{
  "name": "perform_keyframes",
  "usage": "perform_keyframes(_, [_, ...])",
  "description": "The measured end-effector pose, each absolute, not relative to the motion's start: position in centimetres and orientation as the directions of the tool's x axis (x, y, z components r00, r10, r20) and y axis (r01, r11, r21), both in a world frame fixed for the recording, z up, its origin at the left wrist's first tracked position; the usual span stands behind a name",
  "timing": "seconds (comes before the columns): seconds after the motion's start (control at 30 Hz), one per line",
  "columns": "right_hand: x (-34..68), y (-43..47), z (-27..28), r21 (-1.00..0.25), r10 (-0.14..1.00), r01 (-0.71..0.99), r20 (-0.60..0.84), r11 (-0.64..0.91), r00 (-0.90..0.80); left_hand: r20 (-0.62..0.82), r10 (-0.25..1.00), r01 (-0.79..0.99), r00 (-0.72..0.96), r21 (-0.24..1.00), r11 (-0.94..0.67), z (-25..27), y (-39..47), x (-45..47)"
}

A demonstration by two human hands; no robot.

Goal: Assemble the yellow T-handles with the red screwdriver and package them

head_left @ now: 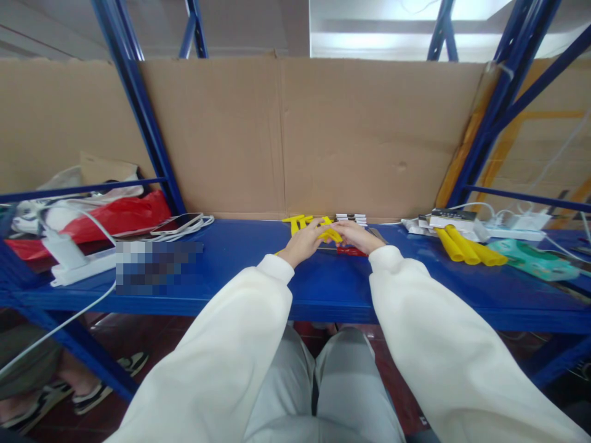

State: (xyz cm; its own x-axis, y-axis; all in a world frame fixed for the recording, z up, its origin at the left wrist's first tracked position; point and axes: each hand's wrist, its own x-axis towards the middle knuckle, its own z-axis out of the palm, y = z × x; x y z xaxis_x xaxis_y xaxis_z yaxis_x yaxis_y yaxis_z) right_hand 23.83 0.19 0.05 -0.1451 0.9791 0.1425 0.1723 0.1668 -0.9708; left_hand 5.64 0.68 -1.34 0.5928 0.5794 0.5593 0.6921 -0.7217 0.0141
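Note:
My left hand (303,242) and my right hand (356,237) meet over the far part of the blue shelf top (258,264). Fingers of both are closed around a yellow piece (330,234) that looks like plastic, partly covered by them. Just behind my left hand lie more yellow pieces (295,220), one roughly T-shaped. A small stack of white and black strips (351,218) sits behind my right hand. Under that hand shows a flat red item (351,251), too covered to name.
Yellow tubes (466,246) and a teal packet (535,259) lie at the right, near white chargers. On the left are a white power strip (85,269), a red bag (124,218) and a coiled white cable (184,227). A cardboard panel (360,135) closes off the back. Another person's feet show lower left.

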Motion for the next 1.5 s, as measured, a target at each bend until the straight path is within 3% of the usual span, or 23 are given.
perform_keyframes(0.07, [23.4,-0.1,0.0,-0.982,0.962,0.079,0.149,0.171,-0.229,0.583,0.58,0.691,0.568,0.044,-0.722,-1.3,0.8,5.6])
perform_keyframes(0.17, [23.5,0.1,0.2,-0.982,0.966,-0.03,0.188,0.186,-0.179,0.594,0.623,0.73,0.508,0.086,-0.678,-1.1,0.6,5.6])
perform_keyframes(0.27, [24.4,0.7,0.6,-0.964,0.973,-0.14,0.218,0.226,0.071,0.565,0.697,0.796,0.441,0.112,-0.595,-0.8,0.1,5.4])
perform_keyframes(0.37, [25.7,1.0,1.2,-0.93,0.922,-0.259,0.16,0.261,0.354,0.532,0.751,0.838,0.391,0.131,-0.53,-0.5,-0.3,5.2])
perform_keyframes(0.5, [27.0,0.6,1.7,-0.892,0.861,-0.385,0.009,0.237,0.509,0.492,0.773,0.835,0.399,0.154,-0.529,-0.3,-0.4,5.2])
perform_keyframes(0.7, [27.1,0.5,1.6,-0.868,0.852,-0.444,-0.049,0.222,0.522,0.475,0.782,0.836,0.404,0.154,-0.526,-0.3,-0.3,5.2])
perform_keyframes(0.97, [27.1,0.6,1.6,-0.873,0.894,-0.427,0.022,0.236,0.448,0.494,0.787,0.86,0.368,0.141,-0.491,0.1,-0.9,5.4])
perform_keyframes(1.1, [27.2,0.6,1.7,-0.867,0.913,-0.404,0.125,0.291,0.388,0.509,0.835,0.915,0.207,0.201,-0.349,0.6,-0.5,5.0])
perform_keyframes(1.3, [27.2,0.8,1.4,-0.904,0.922,-0.318,0.171,0.287,0.346,0.439,0.878,0.925,-0.191,0.38,0.011,0.5,0.9,2.9])
perform_keyframes(1.5, [26.7,0.5,1.3,-0.905,0.923,-0.314,0.175,0.287,0.342,0.4,0.886,0.907,-0.233,0.419,0.049,0.2,1.0,2.5])
